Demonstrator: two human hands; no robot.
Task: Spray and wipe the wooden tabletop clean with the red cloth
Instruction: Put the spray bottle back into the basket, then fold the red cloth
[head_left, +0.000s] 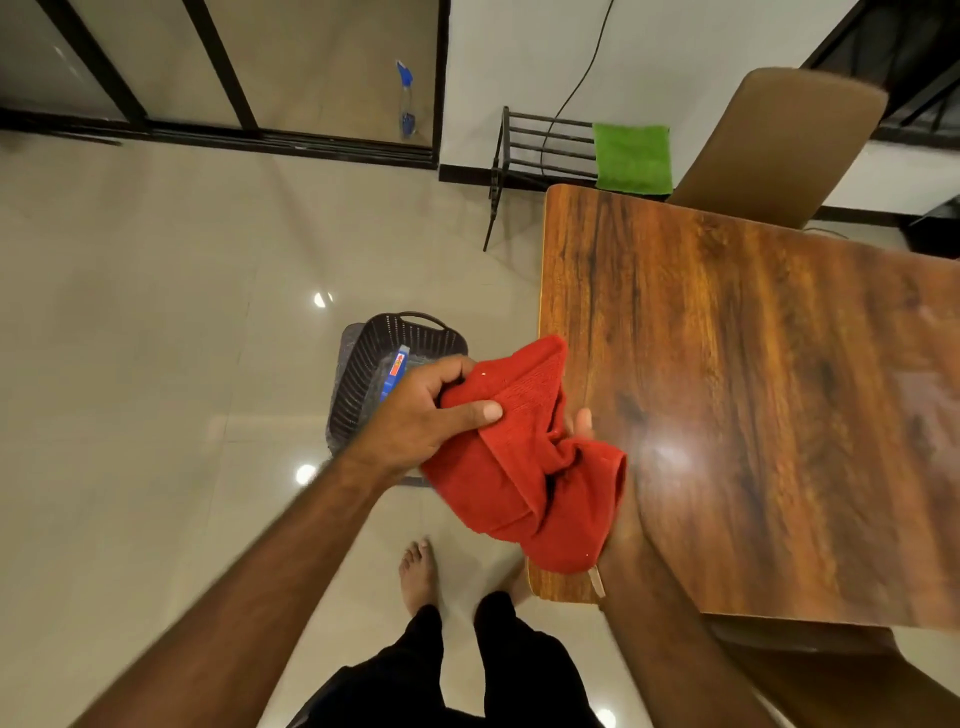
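Holding the bunched red terry cloth (524, 462), your left hand (421, 415) pinches it, right hand (597, 467) fingers hidden; the glossy wooden tabletop (753, 389) looks unwiped, likely unsprayed.

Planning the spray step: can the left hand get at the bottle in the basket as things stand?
Probably not right away. The left hand is gripping the red cloth together with the right hand. The bottle lies in the open-topped basket on the floor below, so reaching down looks necessary.
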